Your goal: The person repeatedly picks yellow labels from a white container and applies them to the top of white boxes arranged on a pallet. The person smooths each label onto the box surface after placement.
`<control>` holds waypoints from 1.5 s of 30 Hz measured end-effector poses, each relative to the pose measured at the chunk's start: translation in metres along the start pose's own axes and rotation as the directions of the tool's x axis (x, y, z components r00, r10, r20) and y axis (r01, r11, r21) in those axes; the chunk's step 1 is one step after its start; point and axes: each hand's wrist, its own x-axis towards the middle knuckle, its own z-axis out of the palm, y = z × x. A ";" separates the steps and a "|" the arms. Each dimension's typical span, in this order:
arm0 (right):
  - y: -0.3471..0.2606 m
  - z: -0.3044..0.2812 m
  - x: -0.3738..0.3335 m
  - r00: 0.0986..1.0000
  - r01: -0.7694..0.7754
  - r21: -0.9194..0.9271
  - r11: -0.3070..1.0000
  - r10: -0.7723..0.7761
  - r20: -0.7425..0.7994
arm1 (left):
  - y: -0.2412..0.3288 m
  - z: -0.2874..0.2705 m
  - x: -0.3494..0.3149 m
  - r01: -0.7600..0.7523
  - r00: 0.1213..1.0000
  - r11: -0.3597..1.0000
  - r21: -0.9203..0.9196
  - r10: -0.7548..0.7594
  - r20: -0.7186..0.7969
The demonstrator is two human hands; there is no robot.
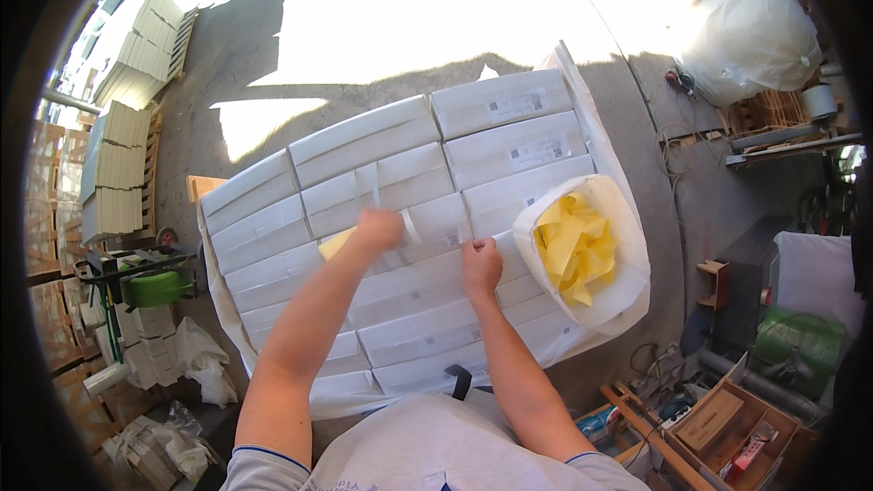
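Rows of long white cartons [391, 176] lie packed side by side before me, with printed labels on several of them. My left hand [380, 229] is closed and smeared by motion over the middle cartons; what it grips cannot be made out. A pale strip [412, 225] shows blurred beside its fingers, and a yellow paper piece [336, 244] sticks out next to its wrist. To its right, my right hand [482, 265] is closed in a pinch at a carton's end, near a small printed code; anything between its fingertips is hidden. A white sack [627, 286] with crumpled yellow paper [576, 250] stands on the cartons at right.
Stacked pale boards [123, 168] on pallets stand at the left. A green round object [150, 285] sits below them. At lower right is a wooden tray [727, 432] with tools. A large plastic-wrapped bundle [759, 41] is at upper right, with cables [671, 150] on the floor.
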 end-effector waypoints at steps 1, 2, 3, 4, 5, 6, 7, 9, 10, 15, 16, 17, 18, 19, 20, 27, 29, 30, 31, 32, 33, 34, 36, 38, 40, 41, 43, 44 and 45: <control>-0.001 0.000 0.001 0.999 -0.030 0.067 0.997 0.027 0.040 | 0.000 0.000 0.000 0.002 1.000 1.000 -0.015 -0.002 -0.004; -0.004 0.001 0.003 0.987 -0.073 0.243 0.967 0.035 0.158 | 0.000 -0.001 -0.001 0.007 1.000 1.000 -0.022 -0.007 -0.003; -0.007 0.002 0.005 0.956 -0.175 0.390 0.904 0.060 0.288 | 0.000 0.000 -0.002 0.019 1.000 0.999 -0.026 -0.019 0.009; -0.012 0.005 0.009 0.908 -0.281 0.535 0.797 0.041 0.416 | -0.001 0.000 -0.002 0.011 1.000 0.999 -0.030 -0.011 0.001; -0.017 0.011 0.010 0.876 -0.343 0.572 0.745 0.033 0.482 | -0.001 -0.001 -0.001 0.010 1.000 0.999 -0.032 -0.010 0.001; -0.023 0.020 0.011 0.839 -0.400 0.621 0.674 -0.002 0.544 | -0.001 -0.001 0.000 0.021 1.000 0.999 -0.033 -0.021 0.007; -0.026 0.025 0.010 0.794 -0.472 0.669 0.574 -0.053 0.606 | 0.000 -0.001 0.000 0.012 1.000 0.999 -0.038 -0.012 -0.002; -0.028 0.032 0.011 0.803 -0.488 0.677 0.551 -0.021 0.595 | -0.001 0.000 0.001 0.030 1.000 0.999 -0.044 -0.030 -0.001; -0.028 0.035 0.010 0.803 -0.513 0.673 0.533 0.021 0.595 | -0.002 0.000 0.000 0.028 1.000 0.999 -0.047 -0.028 -0.002; -0.027 0.034 0.013 0.792 -0.502 0.667 0.551 -0.018 0.611 | -0.003 0.005 -0.003 0.004 0.997 0.997 -0.072 -0.010 -0.073; -0.029 0.034 0.012 0.788 -0.510 0.655 0.557 -0.003 0.616 | -0.003 0.006 -0.005 0.029 0.988 0.991 -0.134 -0.049 -0.145; -0.030 0.033 0.011 0.785 -0.504 0.650 0.568 -0.012 0.619 | -0.004 0.007 -0.007 0.049 0.972 0.979 -0.197 -0.091 -0.215; -0.031 0.033 0.011 0.784 -0.503 0.638 0.583 -0.004 0.621 | -0.003 0.006 -0.009 0.062 0.950 0.964 -0.259 -0.137 -0.281; -0.033 0.033 0.010 0.783 -0.494 0.634 0.595 -0.014 0.622 | -0.003 0.006 -0.011 0.012 0.943 0.960 -0.278 -0.104 -0.317; -0.036 0.036 0.009 0.742 -0.521 0.595 0.612 -0.020 0.670 | -0.003 0.007 -0.016 -0.037 0.933 0.955 -0.295 -0.073 -0.353; -0.048 0.072 -0.009 0.550 -0.572 0.538 0.619 -0.196 0.812 | -0.019 0.025 -0.060 -0.432 0.505 0.672 -0.601 -0.372 -0.779; -0.051 0.076 -0.009 0.515 -0.612 0.516 0.599 -0.193 0.835 | -0.025 0.043 -0.075 -0.378 0.638 0.525 -0.762 -0.449 -0.626; -0.053 0.073 -0.005 0.480 -0.652 0.495 0.574 -0.194 0.856 | -0.027 0.054 -0.081 -0.355 0.687 0.443 -0.823 -0.474 -0.551; -0.054 0.068 0.000 0.463 -0.689 0.438 0.578 -0.115 0.879 | -0.029 0.066 -0.087 -0.344 0.713 0.398 -0.851 -0.479 -0.512; -0.052 0.059 0.005 0.473 -0.643 0.449 0.620 -0.139 0.870 | -0.030 0.079 -0.094 -0.330 0.739 0.349 -0.877 -0.483 -0.470; -0.047 0.045 0.010 0.504 -0.597 0.417 0.686 -0.084 0.859 | -0.030 0.094 -0.102 -0.311 0.765 0.299 -0.902 -0.484 -0.425; -0.042 0.032 0.017 0.523 -0.541 0.418 0.730 -0.097 0.846 | -0.029 0.108 -0.110 -0.306 0.774 0.273 -0.912 -0.487 -0.405; -0.033 0.011 0.028 0.587 -0.521 0.375 0.767 0.003 0.810 | -0.025 0.130 -0.123 -0.304 0.788 0.218 -0.928 -0.490 -0.373; -0.025 0.001 0.036 0.659 -0.469 0.389 0.793 0.021 0.752 | -0.017 0.146 -0.136 -0.193 0.829 0.215 -0.957 -0.486 -0.276; -0.016 -0.002 0.041 0.750 -0.382 0.421 0.823 0.010 0.662 | -0.006 0.155 -0.145 -0.142 0.849 0.203 -0.969 -0.478 -0.224; -0.012 -0.002 0.042 0.813 -0.343 0.425 0.838 0.038 0.581 | 0.000 0.157 -0.147 -0.148 0.852 0.190 -0.971 -0.474 -0.223; -0.007 0.002 0.041 0.915 -0.254 0.423 0.869 0.075 0.396 | 0.009 0.160 -0.149 -0.152 0.864 0.162 -0.975 -0.457 -0.211; -0.008 0.006 0.037 0.951 -0.085 0.393 0.916 -0.044 0.307 | 0.012 0.161 -0.148 -0.149 0.869 0.190 -0.970 -0.444 -0.220; -0.009 0.012 0.027 0.965 0.071 0.331 0.941 -0.149 0.216 | 0.016 0.163 -0.147 -0.145 0.876 0.197 -0.970 -0.429 -0.218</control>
